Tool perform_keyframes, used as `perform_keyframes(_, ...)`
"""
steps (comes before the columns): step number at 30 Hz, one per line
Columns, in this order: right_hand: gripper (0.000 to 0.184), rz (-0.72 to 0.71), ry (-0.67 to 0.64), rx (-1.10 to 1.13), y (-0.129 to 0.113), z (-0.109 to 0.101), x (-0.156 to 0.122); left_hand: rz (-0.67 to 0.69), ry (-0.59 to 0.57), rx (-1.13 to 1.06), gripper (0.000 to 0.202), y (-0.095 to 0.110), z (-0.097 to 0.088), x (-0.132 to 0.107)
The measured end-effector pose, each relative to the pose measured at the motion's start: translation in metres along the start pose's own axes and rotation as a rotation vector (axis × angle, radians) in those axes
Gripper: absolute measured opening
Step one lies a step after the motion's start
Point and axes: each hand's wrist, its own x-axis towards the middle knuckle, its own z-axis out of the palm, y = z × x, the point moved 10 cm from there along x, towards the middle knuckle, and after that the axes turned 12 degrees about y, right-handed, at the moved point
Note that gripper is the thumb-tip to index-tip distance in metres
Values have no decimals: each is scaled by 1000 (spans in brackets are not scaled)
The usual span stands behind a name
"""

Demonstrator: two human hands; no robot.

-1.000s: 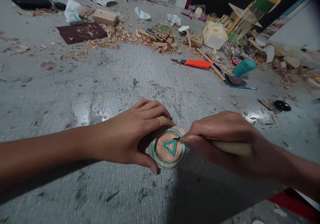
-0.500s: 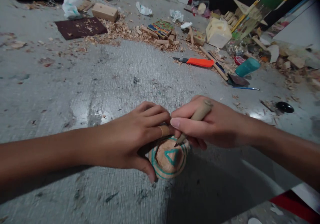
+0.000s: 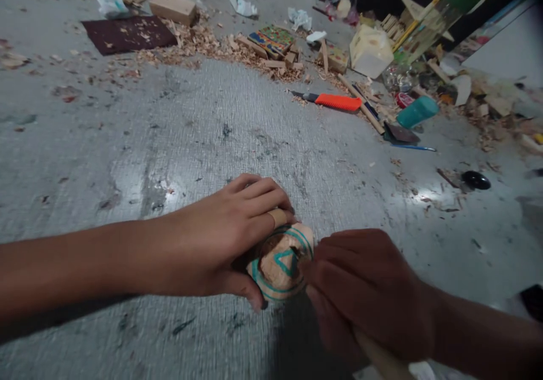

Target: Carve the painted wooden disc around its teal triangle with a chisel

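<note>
A round wooden piece (image 3: 275, 278) with teal rings and a teal triangle drawn on its raised centre lies on the table. My left hand (image 3: 241, 221) grips it from the left, thumb at the near edge and fingers around the far side. A tan band circles one finger. My right hand (image 3: 373, 295) is closed around a wooden-handled carving tool (image 3: 377, 354), whose handle slants out toward the lower right. Its working end meets the piece's right side near the triangle, where my fingers and blur partly hide the tip.
Beyond my hands lies an orange-handled cutter (image 3: 339, 102) beside a wooden stick (image 3: 369, 117) and a teal cylinder (image 3: 418, 112). Wood shavings (image 3: 203, 40), a dark red sheet (image 3: 127, 34) and a wood block (image 3: 173, 8) are at the back. A black round object (image 3: 475, 180) sits right.
My right hand has moved down and turned over, so the tool's handle now points toward me instead of away. My left hand keeps its hold; the view has shifted slightly.
</note>
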Motion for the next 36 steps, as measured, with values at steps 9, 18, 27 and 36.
perform_keyframes(9,15,-165,22,-373,-19,16,-24,-2,137,284,66,5,-10,-3)
perform_keyframes(18,7,24,63,-224,-7,-24,-25,-53,154,354,75,6,-9,-3)
perform_keyframes(27,17,431,-73,56,36,-46,0,-20,49,180,82,9,-10,-2)
perform_keyframes(36,22,310,-231,-22,23,-43,29,-8,34,96,70,3,-9,-1)
